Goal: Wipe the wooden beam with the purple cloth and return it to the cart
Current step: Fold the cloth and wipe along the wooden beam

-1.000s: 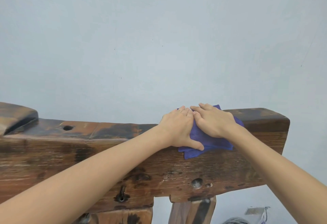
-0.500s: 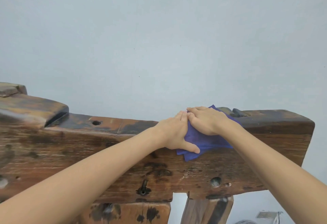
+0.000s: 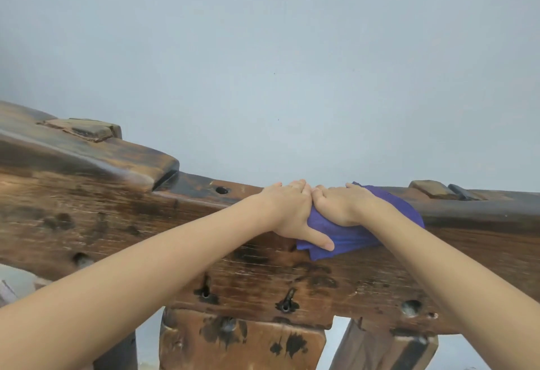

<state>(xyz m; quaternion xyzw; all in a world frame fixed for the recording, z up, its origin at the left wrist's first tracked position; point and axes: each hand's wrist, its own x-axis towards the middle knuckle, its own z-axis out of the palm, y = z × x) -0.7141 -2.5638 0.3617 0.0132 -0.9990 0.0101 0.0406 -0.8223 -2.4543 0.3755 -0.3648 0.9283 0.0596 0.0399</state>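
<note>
Two flat hands press cloth onto beam top.
Left hand thumb splayed down; right hand fingers straight, touching it.

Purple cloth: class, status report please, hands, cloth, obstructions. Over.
Both hands flat: left hand thumb on purple cloth, right hand pressing it. Cloth draped over wooden beam top edge. Raised wooden block just right of cloth.

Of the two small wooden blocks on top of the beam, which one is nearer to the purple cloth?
The right block, just past the purple cloth; the other block sits far left on the raised part.
</note>
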